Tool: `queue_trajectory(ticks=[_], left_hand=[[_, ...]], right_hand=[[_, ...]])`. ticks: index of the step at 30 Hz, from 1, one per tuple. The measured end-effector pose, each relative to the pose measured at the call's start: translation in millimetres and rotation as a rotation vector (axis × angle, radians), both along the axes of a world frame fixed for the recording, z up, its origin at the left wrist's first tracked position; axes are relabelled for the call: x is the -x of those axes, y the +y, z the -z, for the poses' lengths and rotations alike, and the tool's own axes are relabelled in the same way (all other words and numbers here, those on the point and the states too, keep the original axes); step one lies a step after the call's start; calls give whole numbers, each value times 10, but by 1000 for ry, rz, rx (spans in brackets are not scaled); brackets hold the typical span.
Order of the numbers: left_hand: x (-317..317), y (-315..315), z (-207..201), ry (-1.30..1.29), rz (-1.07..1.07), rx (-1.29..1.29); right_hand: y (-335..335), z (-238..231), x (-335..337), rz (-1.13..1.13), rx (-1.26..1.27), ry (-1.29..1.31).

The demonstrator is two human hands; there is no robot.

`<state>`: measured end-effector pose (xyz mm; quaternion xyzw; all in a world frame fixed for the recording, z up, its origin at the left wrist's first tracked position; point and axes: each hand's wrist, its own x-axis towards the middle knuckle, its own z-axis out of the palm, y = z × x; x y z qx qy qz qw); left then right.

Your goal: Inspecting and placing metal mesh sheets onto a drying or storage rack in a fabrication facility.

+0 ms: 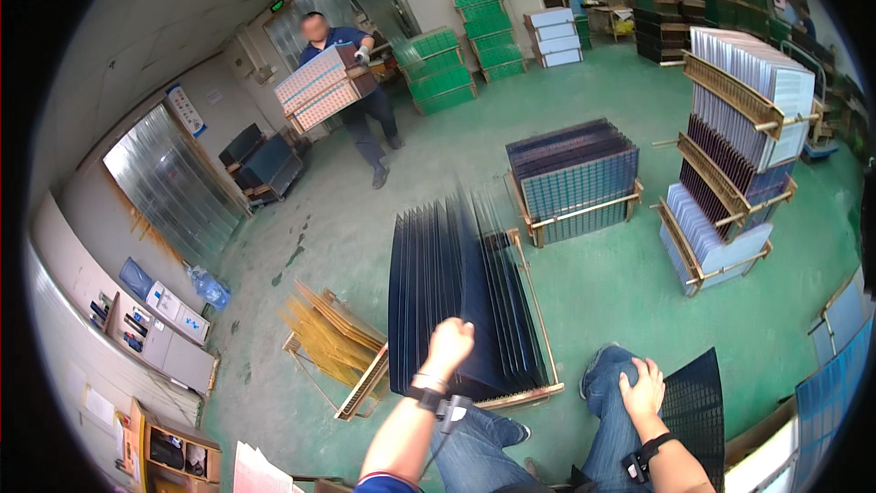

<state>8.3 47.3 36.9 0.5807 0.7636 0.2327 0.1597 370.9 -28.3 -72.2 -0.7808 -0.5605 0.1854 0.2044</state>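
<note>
My left hand [451, 345] is closed at the near edge of a row of thin dark panels [424, 283], and it seems to pinch one of them. The panels stand upright, side by side, in a slotted rack with a wooden-coloured frame [525, 396]. Resting on my right knee, my right hand [643, 390] has its fingers spread and holds nothing. Beside that knee leans a single dark gridded panel [695, 411]. Just left of the dark panels, a smaller rack holds several yellow sheets [333, 324].
Ahead stands another rack of dark gridded panels [579, 192]. Stacked racks of white and dark panels [730, 164] rise at right. A person carries a pink-and-white patterned stack [318, 87] at far left. Green stacks [438, 68] line the back wall. Blue panels [835, 393] sit near right.
</note>
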Motion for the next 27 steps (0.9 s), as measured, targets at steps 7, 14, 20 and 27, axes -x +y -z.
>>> queue_trajectory(ticks=[7, 14, 20, 27], left_hand=[[604, -989, -1828, 29, 32, -308], [607, -2316, -3159, -539, -52, -420], [647, -2993, -3214, -550, -12, -551], [569, -3201, -3271, -445, 137, -615]], right_hand=[[-23, -97, 85, -48, -14, 34], [-422, -130, 626, -724, 22, 755], [-492, -357, 1034, -531, 678, 1723], [-384, 30, 1076, -354, 709, 2000]])
